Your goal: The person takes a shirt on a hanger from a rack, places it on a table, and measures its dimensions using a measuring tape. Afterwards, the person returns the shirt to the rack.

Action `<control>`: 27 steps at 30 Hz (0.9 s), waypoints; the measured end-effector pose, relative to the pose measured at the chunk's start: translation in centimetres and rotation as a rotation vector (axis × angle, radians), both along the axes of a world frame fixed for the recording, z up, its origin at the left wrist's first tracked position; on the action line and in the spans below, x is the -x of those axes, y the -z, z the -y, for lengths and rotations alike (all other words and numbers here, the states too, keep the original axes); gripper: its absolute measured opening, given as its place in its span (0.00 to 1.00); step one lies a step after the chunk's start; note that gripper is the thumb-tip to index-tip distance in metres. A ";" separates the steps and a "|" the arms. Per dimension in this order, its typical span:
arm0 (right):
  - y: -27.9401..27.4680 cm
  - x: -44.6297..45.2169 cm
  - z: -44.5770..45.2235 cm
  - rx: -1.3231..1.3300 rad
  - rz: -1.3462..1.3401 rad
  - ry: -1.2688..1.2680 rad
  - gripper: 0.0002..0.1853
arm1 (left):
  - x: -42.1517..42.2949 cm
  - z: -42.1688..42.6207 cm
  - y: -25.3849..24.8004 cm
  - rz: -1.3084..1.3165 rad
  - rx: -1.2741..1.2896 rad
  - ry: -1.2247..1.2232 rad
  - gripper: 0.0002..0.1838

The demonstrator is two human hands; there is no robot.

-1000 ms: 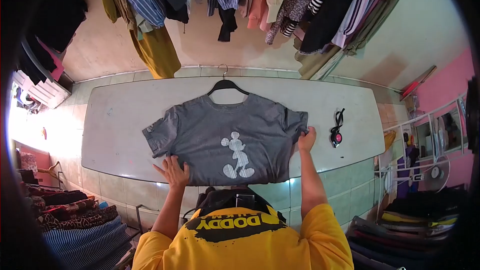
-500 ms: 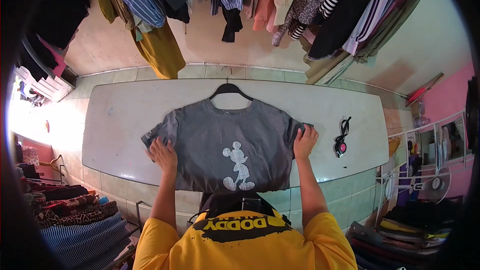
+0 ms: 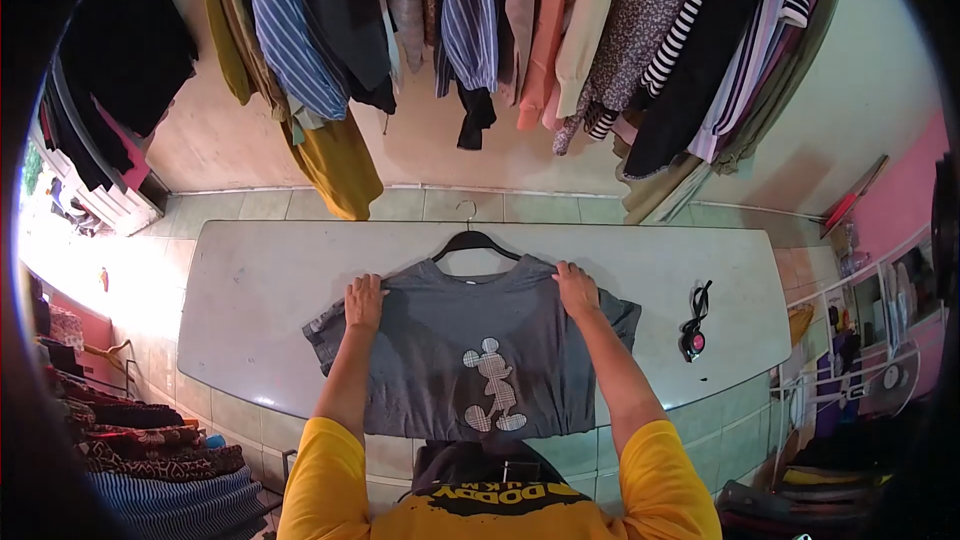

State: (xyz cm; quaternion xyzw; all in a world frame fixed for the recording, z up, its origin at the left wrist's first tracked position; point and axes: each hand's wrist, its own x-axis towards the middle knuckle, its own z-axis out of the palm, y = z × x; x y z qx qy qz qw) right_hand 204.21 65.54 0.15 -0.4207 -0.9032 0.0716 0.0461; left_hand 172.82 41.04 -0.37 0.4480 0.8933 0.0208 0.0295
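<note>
The T-shirt (image 3: 425, 360) is grey, its mouse figure (image 3: 496, 380) pale and checked. The hanger (image 3: 474, 240) is black, the worktop (image 3: 250, 290) whitish. At right, a corded device (image 3: 692, 340) is black with a pink centre. The person's shirt (image 3: 325, 470) is yellow. Far off hang a blue garment with white stripes (image 3: 290, 25), a mustard cloth (image 3: 345, 175) and a peach sleeve (image 3: 545, 40). The right wall (image 3: 908, 190) is pink.

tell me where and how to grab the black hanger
Probably best by the middle of the black hanger, just below its hook, with the hands coming from above at the far side: that arch lies bare outside the gray shirt, while its ends disappear into it.
</note>
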 end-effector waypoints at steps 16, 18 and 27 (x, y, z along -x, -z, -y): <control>2.2 -11.0 -1.2 -0.226 -0.099 0.180 0.13 | 1.4 5.3 2.1 0.084 -0.124 -0.191 0.27; 2.4 -12.0 -2.8 -0.216 -0.104 0.325 0.12 | 1.6 5.4 2.6 0.090 -0.124 -0.190 0.27; -0.1 -5.7 7.4 -0.174 -0.122 0.239 0.36 | -4.2 4.5 0.8 -0.169 -0.205 -0.237 0.31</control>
